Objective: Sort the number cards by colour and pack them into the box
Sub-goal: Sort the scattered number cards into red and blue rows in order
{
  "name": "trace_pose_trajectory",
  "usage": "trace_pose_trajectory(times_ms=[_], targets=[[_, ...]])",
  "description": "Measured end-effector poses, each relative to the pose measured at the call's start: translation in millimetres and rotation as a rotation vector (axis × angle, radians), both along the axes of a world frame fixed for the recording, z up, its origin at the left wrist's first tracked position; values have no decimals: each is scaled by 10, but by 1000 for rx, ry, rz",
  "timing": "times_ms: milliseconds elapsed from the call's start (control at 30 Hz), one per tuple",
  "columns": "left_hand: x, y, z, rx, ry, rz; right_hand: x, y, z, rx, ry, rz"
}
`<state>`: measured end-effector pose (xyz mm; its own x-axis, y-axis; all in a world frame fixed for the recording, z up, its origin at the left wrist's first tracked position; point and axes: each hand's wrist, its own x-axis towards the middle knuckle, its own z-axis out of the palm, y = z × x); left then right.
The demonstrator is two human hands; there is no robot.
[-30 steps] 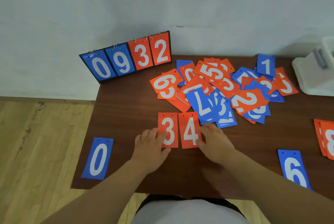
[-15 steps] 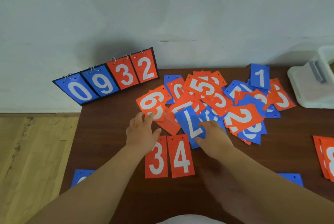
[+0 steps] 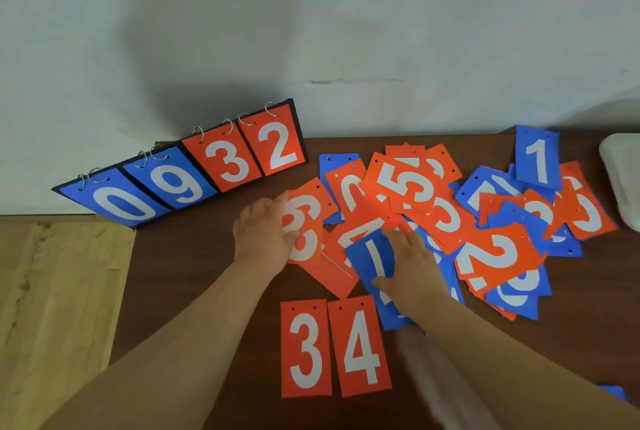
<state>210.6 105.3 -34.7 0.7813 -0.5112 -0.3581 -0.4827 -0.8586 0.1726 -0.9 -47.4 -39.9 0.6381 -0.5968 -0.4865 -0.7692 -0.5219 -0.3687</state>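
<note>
Left hand (image 3: 266, 235): fingers straight and spread, lying flat on the orange 6 card (image 3: 306, 218) at the left margin of the pile (image 3: 485, 221). Right hand (image 3: 415, 266): fingers straight, pressing the blue 7 card (image 3: 369, 256), thumb on its face. Neither hand grips anything.

Orange 3 (image 3: 306, 348) and orange 4 (image 3: 360, 346) lie side by side at lower centre, clear of the pile. I judge this the start of an orange row.

Step in hand: drawing single cards out of the heap. Slide the 6 down-frame under flat fingers, so it lands beside the 3. The blue 7 overlaps orange cards and its lower end lies against the 4. Shift it rightward first, or it drags its neighbours.

Around: flip scoreboard (image 3: 180, 180) at upper left, reading 0 9 3 2. Blue 1 card (image 3: 538, 159) at upper right. White container (image 3: 623, 180) at the right edge, cropped, possibly the box. The counter (image 3: 194, 273) ends close to the left hand, so cards pushed that way could drop to the wooden floor (image 3: 52, 291).
</note>
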Motion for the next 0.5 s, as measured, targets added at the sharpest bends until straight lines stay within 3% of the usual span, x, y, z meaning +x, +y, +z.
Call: trace_pose_trajectory(times_ms=[133, 267, 500], targets=[[8, -28, 74, -32, 10, 92, -26, -124, 64, 28, -118, -34], [-83, -18, 234, -226, 102, 154, -93, -293, 293, 17, -141, -130], [-561, 134, 683, -528, 219, 289, -355, -489, 842, -4, -379, -235]])
